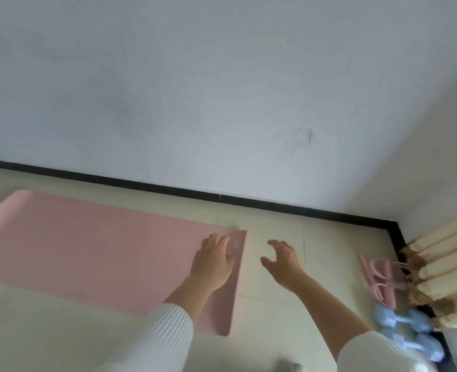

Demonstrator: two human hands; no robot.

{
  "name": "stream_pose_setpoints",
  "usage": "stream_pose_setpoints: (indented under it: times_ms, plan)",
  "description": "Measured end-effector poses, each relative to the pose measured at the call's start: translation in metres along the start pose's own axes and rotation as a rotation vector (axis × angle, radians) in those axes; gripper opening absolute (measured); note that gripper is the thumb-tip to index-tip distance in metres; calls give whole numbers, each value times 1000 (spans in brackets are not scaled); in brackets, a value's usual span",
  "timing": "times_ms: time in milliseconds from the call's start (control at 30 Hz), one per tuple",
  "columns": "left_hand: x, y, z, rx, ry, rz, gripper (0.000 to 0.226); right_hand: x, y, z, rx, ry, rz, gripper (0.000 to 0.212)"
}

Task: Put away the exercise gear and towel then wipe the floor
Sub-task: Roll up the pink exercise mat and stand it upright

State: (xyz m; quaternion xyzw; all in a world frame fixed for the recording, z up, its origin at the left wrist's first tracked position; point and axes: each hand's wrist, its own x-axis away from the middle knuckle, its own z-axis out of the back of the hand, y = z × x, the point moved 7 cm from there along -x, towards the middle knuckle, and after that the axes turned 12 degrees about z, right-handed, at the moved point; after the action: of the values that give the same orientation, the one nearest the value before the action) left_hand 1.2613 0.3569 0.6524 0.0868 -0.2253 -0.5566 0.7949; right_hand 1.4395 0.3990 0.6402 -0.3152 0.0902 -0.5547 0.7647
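A pink exercise mat [96,245] lies flat on the pale tiled floor, its near short end to the right. My left hand [214,260] is over that end near the far corner, fingers spread and relaxed; whether it touches the mat is unclear. My right hand [282,261] hovers just right of the mat's edge above the bare floor, fingers open and slightly curved, holding nothing. A pink pedal pull-rope exerciser [383,279] lies near the right wall. Two light blue dumbbells [407,328] sit below it, partly behind my right sleeve.
A white wall with a black skirting board [222,197] runs behind the mat and turns at the right corner. Cream-coloured radiator pipes [447,267] stand against the right wall above the gear. Bare floor tiles [47,326] lie in front of the mat.
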Motion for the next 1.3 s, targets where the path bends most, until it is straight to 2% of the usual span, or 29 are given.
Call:
stream_pose_setpoints:
  times_ms: [167,300,567,733,833,1000,1300]
  plan:
    - [12,-99,24,-65,-48,-5,49,14,-74,-79,-15,-29,-26,56]
    - [-4,-141,20,-117,-115,-49,50,10,-94,-125,-32,-45,-95,57]
    - [-91,-178,-32,-207,-236,-201,54,-56,-61,-200,-25,-32,-263,56]
    - [-157,-229,-80,-270,-290,-285,54,-125,-31,-277,-18,-59,-393,53]
    - [-198,-268,-113,-297,-314,-301,54,-156,-19,-327,-21,-51,-448,53]
    - [-269,-336,-183,-357,-329,-343,52,-204,6,-416,14,-25,-439,57]
    - [-383,-462,-409,-365,-358,-472,56,-280,124,-610,103,86,-477,58]
